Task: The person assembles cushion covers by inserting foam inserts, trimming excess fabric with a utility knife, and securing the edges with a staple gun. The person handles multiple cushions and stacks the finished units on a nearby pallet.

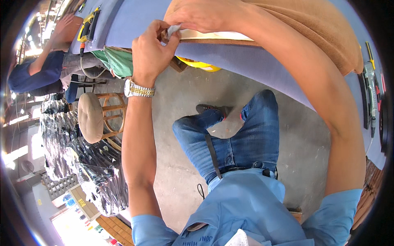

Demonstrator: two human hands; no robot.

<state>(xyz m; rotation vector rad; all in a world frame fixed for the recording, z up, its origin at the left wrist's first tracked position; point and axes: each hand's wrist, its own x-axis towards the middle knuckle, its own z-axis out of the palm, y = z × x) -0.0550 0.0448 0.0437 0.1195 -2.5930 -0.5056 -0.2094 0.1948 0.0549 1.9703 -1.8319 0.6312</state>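
My left hand (152, 51), a watch on its wrist, pinches a small crumpled white and brown piece of cloth (172, 30) at the left end of a brown fabric-covered piece (312, 28). Close beside it, my right hand (201, 16) reaches over from the right. Its fingers are curled down at the same corner, and what they hold is hidden. Below my right hand, a pale strip (217, 35) runs along the near edge of the brown piece. All of this lies on a blue-grey padded table (242, 59).
A yellow air tool (88, 26) with a hose lies on the table's left; another hand tool (371, 90) lies at far right. Under the edge are a yellow round object (201, 64) and green cloth (117, 61). A cushioned stool (91, 117) and another person (37, 74) are left.
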